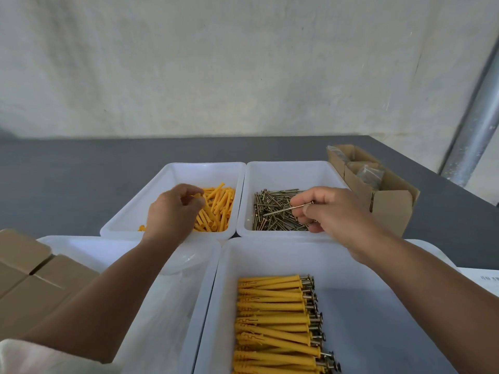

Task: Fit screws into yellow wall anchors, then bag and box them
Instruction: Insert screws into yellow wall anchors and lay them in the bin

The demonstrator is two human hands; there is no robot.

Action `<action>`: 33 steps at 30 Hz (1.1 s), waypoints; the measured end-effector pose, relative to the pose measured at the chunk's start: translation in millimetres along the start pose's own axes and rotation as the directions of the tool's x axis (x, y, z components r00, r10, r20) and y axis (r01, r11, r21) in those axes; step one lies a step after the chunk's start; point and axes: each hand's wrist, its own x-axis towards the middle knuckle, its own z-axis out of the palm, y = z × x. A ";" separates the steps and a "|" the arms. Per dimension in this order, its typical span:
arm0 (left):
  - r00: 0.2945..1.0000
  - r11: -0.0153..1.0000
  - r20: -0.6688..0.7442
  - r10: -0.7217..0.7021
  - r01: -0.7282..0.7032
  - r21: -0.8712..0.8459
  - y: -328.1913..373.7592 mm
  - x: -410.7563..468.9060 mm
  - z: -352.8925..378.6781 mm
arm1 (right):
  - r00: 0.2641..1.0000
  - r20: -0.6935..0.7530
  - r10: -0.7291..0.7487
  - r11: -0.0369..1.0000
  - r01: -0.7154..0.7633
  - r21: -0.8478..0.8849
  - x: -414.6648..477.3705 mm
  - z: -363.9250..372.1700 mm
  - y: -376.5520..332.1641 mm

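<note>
Wall (243, 63), white and rough, stood at the back, with a shiny grey metal pipe (475, 125) running up its right side. Below it lay a flat dark grey table (81, 171). Four white plastic trays sat close together on the table.

The near right tray (378, 306) looked the biggest. It held a neat row of yellow wall anchors with screws in them (272, 319), with the screw heads to the right. The near left tray (151, 319) held some clear plastic, too pale to make out. The far left tray (205, 168) held a heap of loose yellow plastic anchors (218, 209). The far right tray (291, 171) held a heap of loose metal screws (272, 220).

Closed brown cardboard boxes (32, 279) sat at the near left. An open brown cardboard box (391, 209) sat just beside the far right tray, with small clear bags (370, 174) inside.

The left hand (172, 209) was over the far left tray. Its fingers were curled, and it pinched one yellow anchor (197, 195) between thumb and fingertips, just above the heap. The right hand (332, 211) was over the far right tray. It pinched one long thin screw (286, 209) near the head end. The sharp end of the screw pointed left, above the heap of screws.
</note>
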 end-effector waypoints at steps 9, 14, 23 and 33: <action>0.932 0.687 0.359 -0.044 0.289 -0.667 46.2 -9.1 -11.9 | 1.000 -0.023 -0.004 0.983 0.008 0.184 -4.4 -5.4 -16.2; 0.798 0.746 0.603 -0.012 0.408 -0.526 56.7 -29.7 -0.4 | 0.999 -0.020 -0.036 0.960 0.041 0.276 -8.7 -4.2 -23.4; 0.666 0.795 0.745 0.049 0.425 -0.432 60.0 -39.7 0.5 | 0.999 -0.031 -0.039 0.951 0.046 0.307 -8.9 -4.2 -24.6; 0.631 0.820 0.774 0.055 0.414 -0.395 64.4 -43.5 -1.6 | 1.000 0.005 -0.029 0.967 0.027 0.254 -8.8 -2.4 -22.9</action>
